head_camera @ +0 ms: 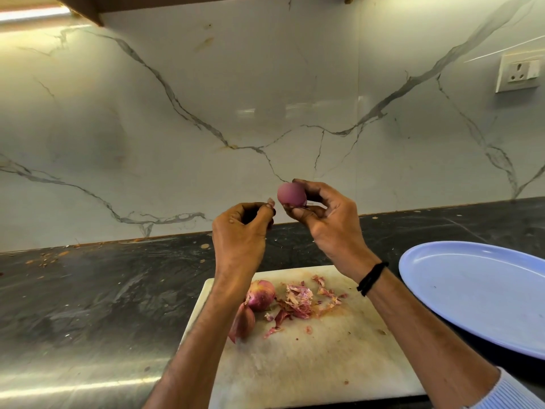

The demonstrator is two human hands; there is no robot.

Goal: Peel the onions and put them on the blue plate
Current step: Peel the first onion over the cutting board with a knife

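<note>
- Right hand: fingers and thumb curled round one onion, held in the air beyond the 12 o'clock edge of the cutting board.
- Held onion: small, rounded, smooth matte purple-pink. It looks stripped of dry skin on the side that shows.
- Left hand: at 9 o'clock of that onion, thumb and fingertips pinching a small flake of skin. Cannot tell whether the flake touches the onion.
- Board: white, rectangular, rounded corners, scuffed and stained orange-brown.
- Two more onions lie together at the board's 10 o'clock, papery red-gold skins on, partly behind the left forearm.
- Peel scraps: a loose heap of thin, curled pink-tan flakes near the board's 12 o'clock.
- Blue plate: at 3 o'clock of the board, glossy, shallow, raised rim, cut off by the frame. No onion on the part that shows.
- Counter: dark mottled stone with crumbs.
- Judgement: first onion about peeled, nothing plated yet, two left to peel. Early in the job.
</note>
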